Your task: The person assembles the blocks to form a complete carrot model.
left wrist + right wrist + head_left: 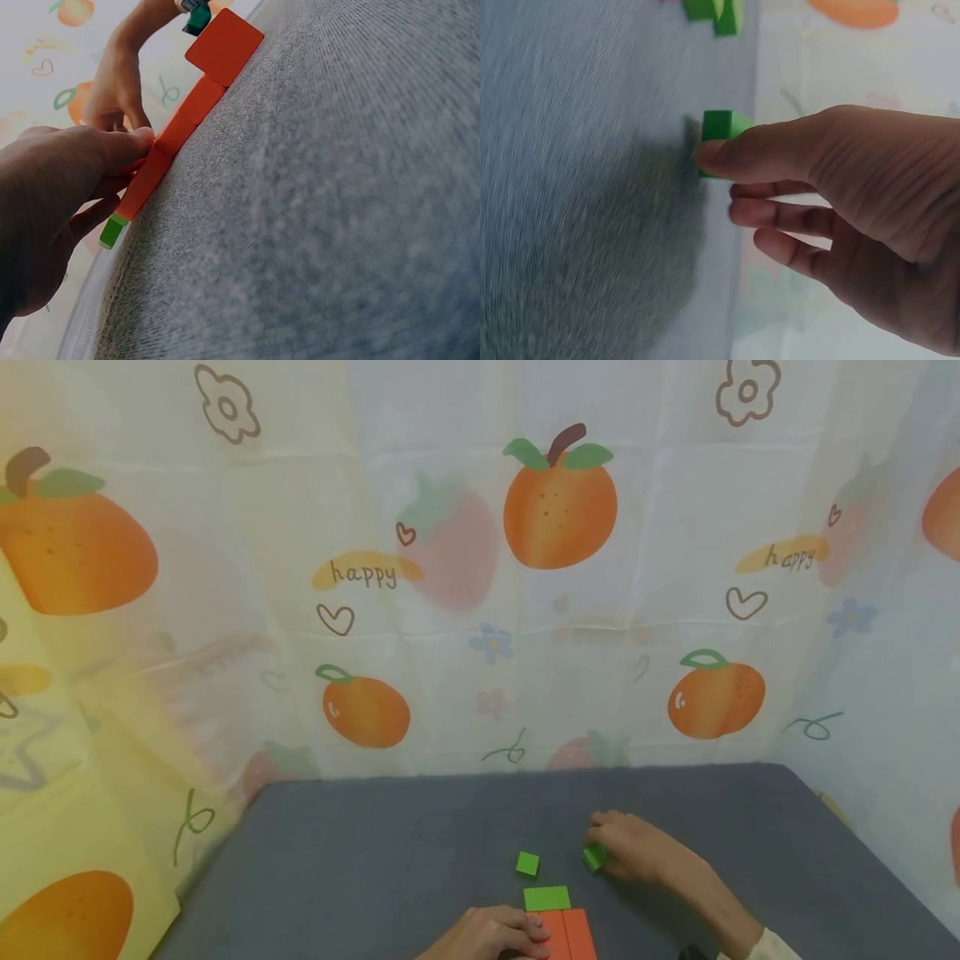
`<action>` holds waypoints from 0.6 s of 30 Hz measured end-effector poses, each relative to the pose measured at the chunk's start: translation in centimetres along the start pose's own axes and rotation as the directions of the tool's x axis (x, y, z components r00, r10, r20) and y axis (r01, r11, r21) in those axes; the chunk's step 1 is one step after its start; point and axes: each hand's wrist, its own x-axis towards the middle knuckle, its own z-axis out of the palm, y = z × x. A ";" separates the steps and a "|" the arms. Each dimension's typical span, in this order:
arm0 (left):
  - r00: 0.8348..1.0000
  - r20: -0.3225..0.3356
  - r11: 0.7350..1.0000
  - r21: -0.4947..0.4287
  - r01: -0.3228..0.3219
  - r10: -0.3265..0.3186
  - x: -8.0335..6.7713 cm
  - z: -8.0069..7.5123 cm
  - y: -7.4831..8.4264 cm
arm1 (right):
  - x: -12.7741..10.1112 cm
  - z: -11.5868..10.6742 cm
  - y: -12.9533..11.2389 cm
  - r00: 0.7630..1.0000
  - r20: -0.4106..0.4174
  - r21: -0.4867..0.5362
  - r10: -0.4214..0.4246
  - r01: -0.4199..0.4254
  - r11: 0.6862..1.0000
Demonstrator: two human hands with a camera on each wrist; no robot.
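Observation:
Two long orange blocks [570, 937] lie side by side at the near edge of the grey table [360, 860]. My left hand [534, 933] holds their left side, thumb and fingers pinching an orange block [161, 154] in the left wrist view. A flat green block [547, 898] butts against their far end. A small green cube [527, 863] sits just beyond it. To the right, my right hand [602, 853] pinches another green block [595, 858] that rests on the table; the thumb [727, 154] presses its side [718, 124].
A fruit-printed curtain [480, 568] closes off the table at the back and both sides. In the left wrist view a wider orange square [225, 45] ends the orange row. Bare grey cloth spreads to the left and far back.

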 end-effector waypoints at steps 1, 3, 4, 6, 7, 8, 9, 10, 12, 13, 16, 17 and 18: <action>1.000 0.000 1.000 -0.001 -0.001 0.001 0.1 0.1 0.0 | 0.0 -0.1 -0.2 1.000 0.004 0.009 -0.003 0.003 1.000; 1.000 -0.004 1.000 -0.003 -0.004 0.004 0.2 0.2 -0.1 | 0.1 -0.3 -0.8 1.000 0.012 0.029 -0.029 0.028 0.999; 1.000 -0.007 1.000 -0.002 -0.004 0.004 0.2 0.2 -0.1 | 0.3 -0.4 -1.2 0.999 0.015 0.033 -0.045 0.045 0.998; 1.000 -0.009 1.000 0.002 -0.003 0.003 0.2 0.1 -0.1 | 0.6 -0.5 -1.9 0.997 0.018 0.031 -0.072 0.072 0.997; 1.000 -0.009 1.000 0.005 -0.003 0.003 0.2 0.1 0.0 | 0.8 -0.5 -2.1 0.996 0.023 0.028 -0.085 0.084 0.996; 1.000 -0.010 1.000 0.007 -0.003 0.004 0.2 0.1 0.0 | 1.0 -0.4 -2.4 0.995 0.031 0.018 -0.095 0.094 0.995; 1.000 -0.010 1.000 0.012 -0.004 0.004 0.2 0.0 0.0 | 1.1 -0.4 -2.6 0.994 0.041 0.009 -0.102 0.102 0.995; 1.000 -0.010 1.000 0.013 -0.004 0.004 0.3 0.0 0.1 | 1.3 -0.3 -2.8 0.993 0.052 -0.004 -0.109 0.109 0.994; 1.000 -0.011 1.000 0.019 -0.006 0.007 0.3 0.0 0.1 | 1.4 -0.1 -3.0 0.990 0.077 -0.010 -0.114 0.115 0.993; 1.000 -0.011 1.000 0.024 -0.009 0.009 0.4 0.0 0.1 | 1.4 0.0 -3.1 0.989 0.089 -0.013 -0.115 0.117 0.993; 1.000 -0.016 0.999 0.044 -0.024 0.024 0.4 0.0 0.1 | 1.4 0.2 -3.1 0.988 0.106 -0.003 -0.111 0.112 0.994; 1.000 -0.016 0.999 0.046 -0.024 0.025 0.4 0.0 0.2 | 1.4 0.3 -3.1 0.988 0.110 0.008 -0.106 0.106 0.994; 1.000 -0.015 0.999 0.046 -0.023 0.024 0.4 0.0 0.2 | 1.4 0.3 -3.1 0.988 0.112 0.014 -0.103 0.102 0.995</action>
